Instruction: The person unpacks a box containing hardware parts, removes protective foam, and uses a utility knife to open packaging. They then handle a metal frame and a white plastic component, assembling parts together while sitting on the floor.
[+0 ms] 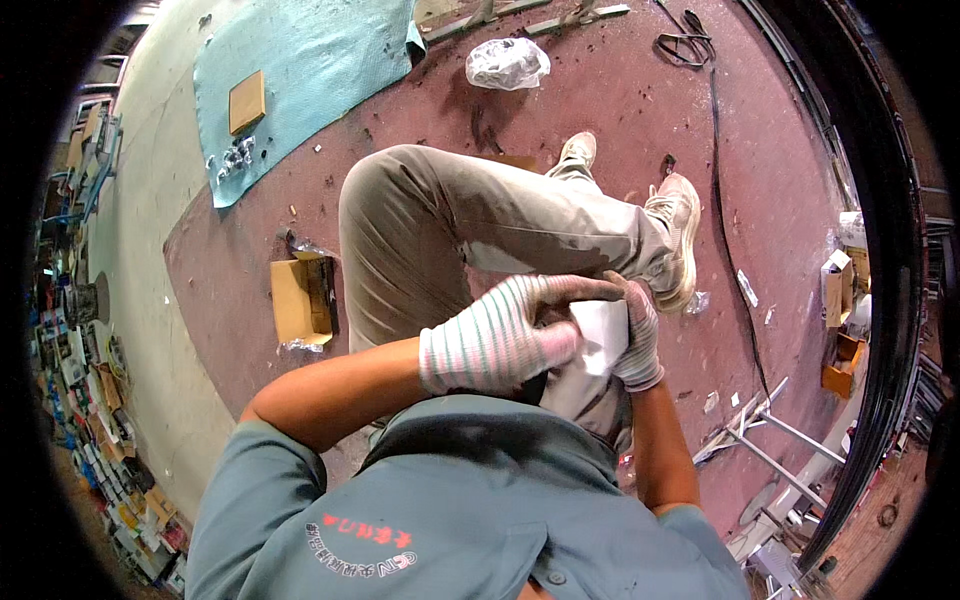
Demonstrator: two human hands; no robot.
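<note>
Both my hands wear striped knit gloves with darkened fingertips. Above my lap they meet around a small white flat-sided piece (600, 335), perhaps a paper or plastic packet; its exact kind does not show. My left hand (500, 335) curls in from the left, index finger stretched along the piece's upper edge and thumb against its near side. On the right edge, my right hand (638, 335) has its fingers wrapped round the piece, with the fingertips close to the left index tip. The far side of the piece is hidden.
An opened cardboard box (302, 300) lies left of my bent knee. Farther off, a brown flat box (246, 102) rests on a teal mat (310, 60). A crumpled clear plastic bag (508, 63) lies ahead. At right are a black cable (716, 170) and a metal frame (785, 455).
</note>
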